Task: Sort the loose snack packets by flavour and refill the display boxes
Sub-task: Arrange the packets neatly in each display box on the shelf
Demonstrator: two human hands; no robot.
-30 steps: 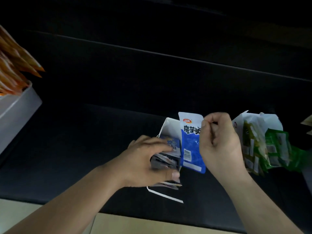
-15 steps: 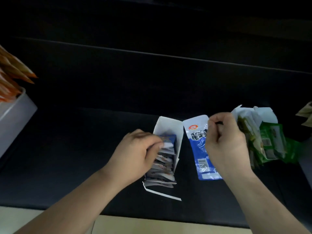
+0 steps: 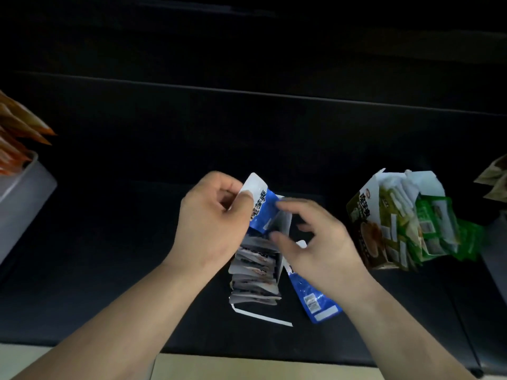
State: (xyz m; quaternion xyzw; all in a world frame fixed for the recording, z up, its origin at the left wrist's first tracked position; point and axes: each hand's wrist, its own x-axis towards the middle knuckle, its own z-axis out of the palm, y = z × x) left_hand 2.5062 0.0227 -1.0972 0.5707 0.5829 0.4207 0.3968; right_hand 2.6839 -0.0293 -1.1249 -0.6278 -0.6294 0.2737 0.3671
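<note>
A white display box [image 3: 282,242] with a row of several blue packets [image 3: 255,272] lies on the dark shelf in front of me. My left hand [image 3: 211,223] pinches the white top edge of a blue packet [image 3: 262,209] held over the box's far end. My right hand [image 3: 315,237] hovers just right of the box with its fingers spread and nothing in them. Another blue packet [image 3: 312,294] lies flat on the shelf under my right wrist, beside the box.
A green display box [image 3: 367,223] stuffed with green packets [image 3: 436,229] lies at the right. At the far left stands a grey bin [image 3: 24,193] of orange packets [image 3: 16,133]. Tan packets [image 3: 496,179] show at the right edge. The shelf's front edge runs just below my arms.
My right hand has let go of its blue packet, which now lies flat by the box. My left hand has lifted a blue packet at the box's far end.
</note>
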